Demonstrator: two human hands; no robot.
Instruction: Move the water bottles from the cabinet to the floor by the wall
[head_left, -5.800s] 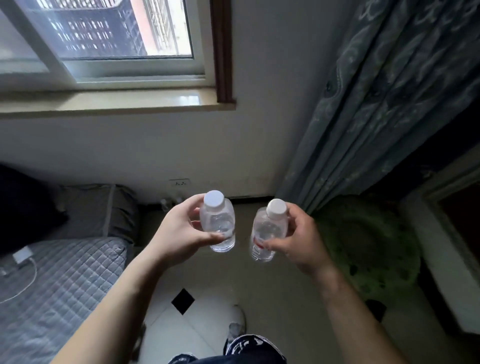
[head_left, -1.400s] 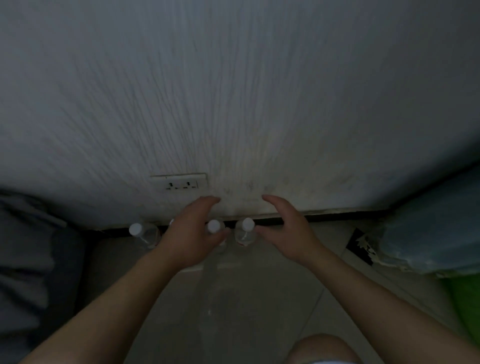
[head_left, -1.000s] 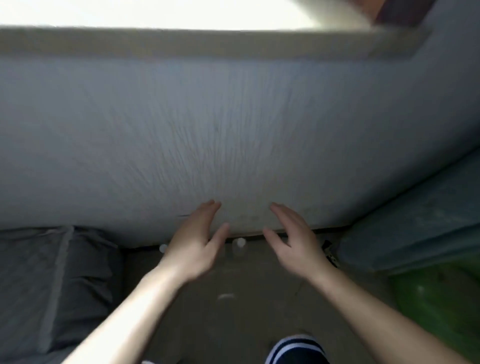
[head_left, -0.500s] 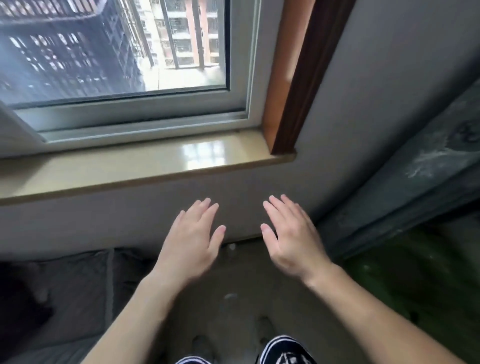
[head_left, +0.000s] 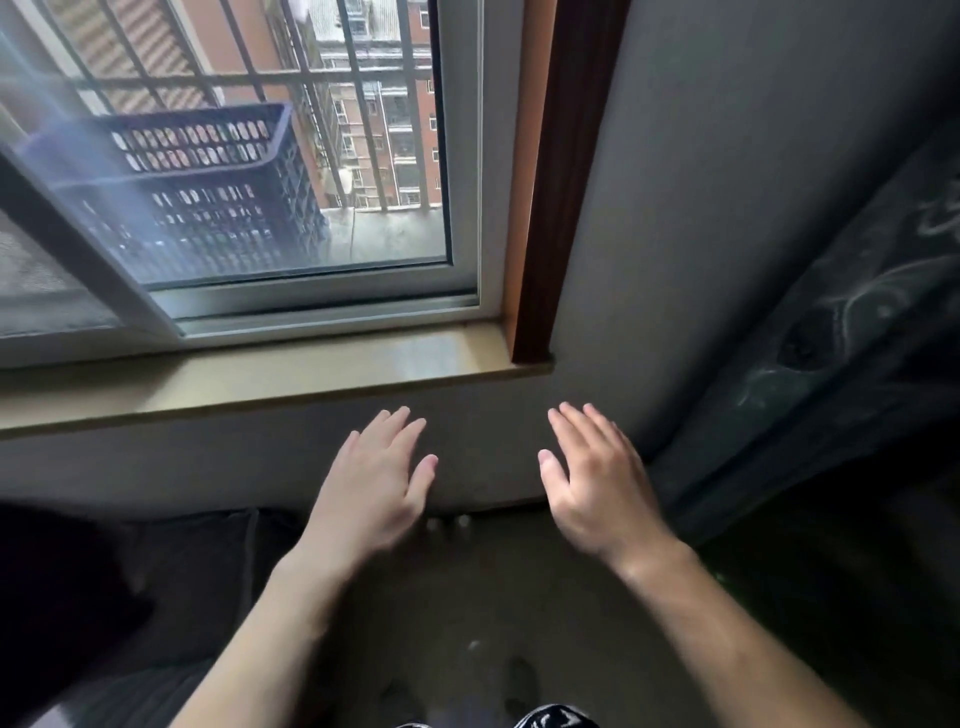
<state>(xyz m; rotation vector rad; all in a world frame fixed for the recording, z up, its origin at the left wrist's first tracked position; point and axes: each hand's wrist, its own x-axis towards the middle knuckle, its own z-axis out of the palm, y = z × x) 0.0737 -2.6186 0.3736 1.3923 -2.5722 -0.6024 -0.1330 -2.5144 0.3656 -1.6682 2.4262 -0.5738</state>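
Below beige stone windowsill (head_left: 260, 384): my left hand (head_left: 374, 488) and my right hand (head_left: 597, 488) out flat, fingers straight, holding nothing. Small clear white-capped water bottles (head_left: 463, 519) stand on dim floor (head_left: 467, 597) at foot of grey wall (head_left: 208, 457), seen between my hands, blurred, count unclear. Dark patterned curtain (head_left: 831, 338) at right. Blue slotted plastic crate (head_left: 208, 197) outside glass.
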